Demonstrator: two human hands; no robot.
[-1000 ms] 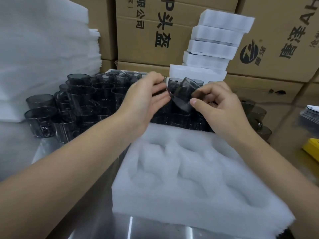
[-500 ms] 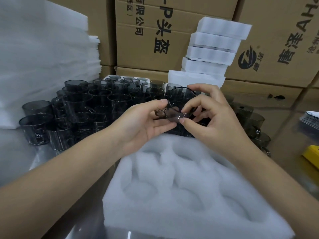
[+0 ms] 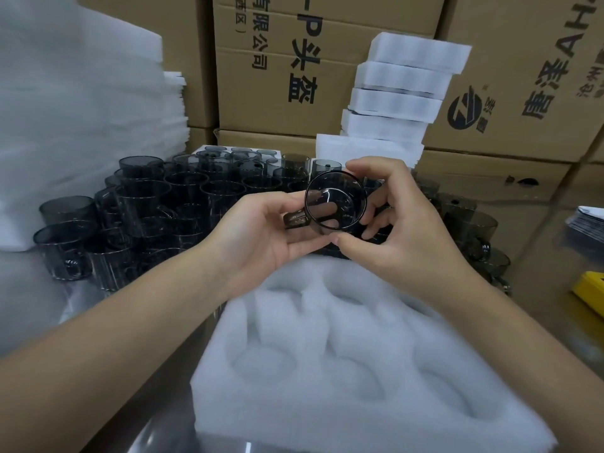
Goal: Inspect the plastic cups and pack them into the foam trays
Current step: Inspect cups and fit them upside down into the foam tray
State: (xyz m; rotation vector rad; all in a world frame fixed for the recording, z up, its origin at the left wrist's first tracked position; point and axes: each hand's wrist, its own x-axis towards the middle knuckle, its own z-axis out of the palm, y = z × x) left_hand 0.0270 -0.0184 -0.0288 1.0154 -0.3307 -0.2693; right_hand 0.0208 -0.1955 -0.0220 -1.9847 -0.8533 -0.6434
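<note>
Far-left part of desk (image 3: 147, 433): loose smoke-grey plastic cups (image 3: 140, 217), crowded, upright, some stacked.

Left hand (image 3: 261, 243): palm up, fingers (image 3: 294, 246) curled under the held cup (image 3: 335, 199) at its handle (image 3: 295, 219) side. Grasping, not clenched hard.

Held cup: tipped on its side, mouth toward the camera, raised above the far edge of the foam tray (image 3: 228, 420). No tray pocket in view holds a cup.

Handling (judgement): light; thin, stiff wall, little give; smooth and probably slippery, likely to scratch or crack if squeezed or dropped. Best hold: handle plus a light pinch across the rim, keeping prints off the wall under inspection.

Right hand (image 3: 408, 230): thumb against the lower rim, index finger arched over the top, remaining fingers behind the base, visible through the plastic. Grasping the cup across its width.

Step (judgement): inspection; placing not yet begun.

Far right of centre: stack of foam trays (image 3: 402, 89) against cardboard boxes (image 3: 271, 76).
</note>
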